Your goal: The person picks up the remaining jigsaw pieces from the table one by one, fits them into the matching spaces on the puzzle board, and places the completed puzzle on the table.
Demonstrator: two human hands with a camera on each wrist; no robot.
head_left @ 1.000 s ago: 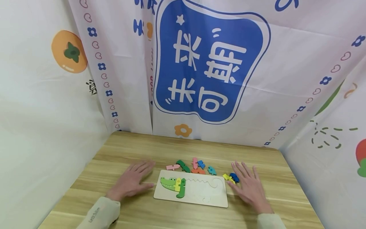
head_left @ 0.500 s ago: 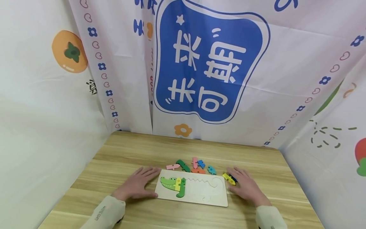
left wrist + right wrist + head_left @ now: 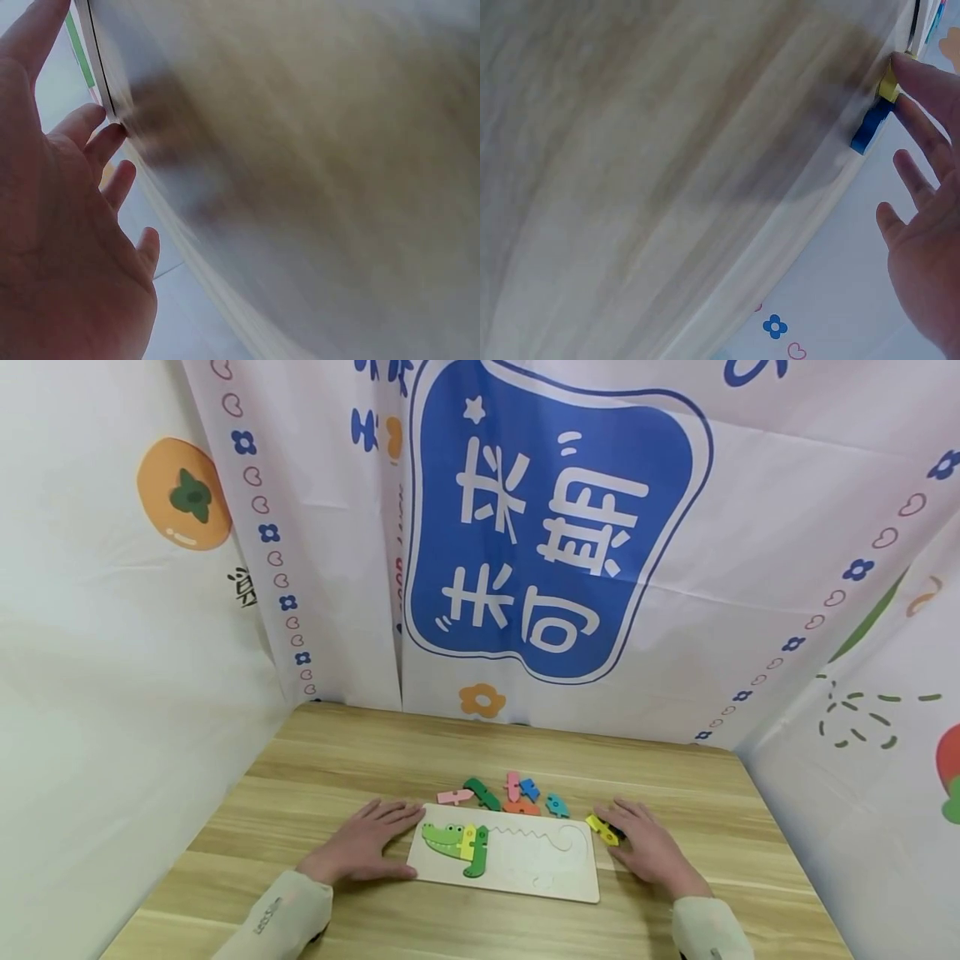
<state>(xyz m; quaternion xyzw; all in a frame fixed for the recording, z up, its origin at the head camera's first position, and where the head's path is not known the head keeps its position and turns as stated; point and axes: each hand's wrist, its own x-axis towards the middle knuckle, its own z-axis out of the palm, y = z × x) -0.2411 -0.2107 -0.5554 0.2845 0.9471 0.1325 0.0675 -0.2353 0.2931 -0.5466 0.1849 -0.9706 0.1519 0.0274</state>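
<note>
A pale wooden puzzle board [image 3: 536,860] lies on the table, with a green crocodile head [image 3: 442,838], a yellow piece [image 3: 468,842] and a green leg piece [image 3: 477,852] set in its left part. My left hand [image 3: 362,843] is at the board's left edge, thumb and fingers spread, fingertips touching the edge. My right hand [image 3: 651,845] rests to the right of the board, its fingers over a blue piece [image 3: 871,127], mostly hidden in the head view. Beside its thumb and fingertips lies a loose yellow piece [image 3: 602,830]; I cannot tell how firmly they touch.
Behind the board lie several loose pieces: a pink one [image 3: 454,797], a dark green one [image 3: 482,794], an orange one [image 3: 521,808], a blue one [image 3: 529,789] and a teal one [image 3: 557,805]. Printed cloth [image 3: 337,610] hangs around the wooden table [image 3: 375,735].
My left hand has moved right to the board's left edge. My right hand has drawn in leftward, and its fingers now cover the blue piece beside the yellow one.
</note>
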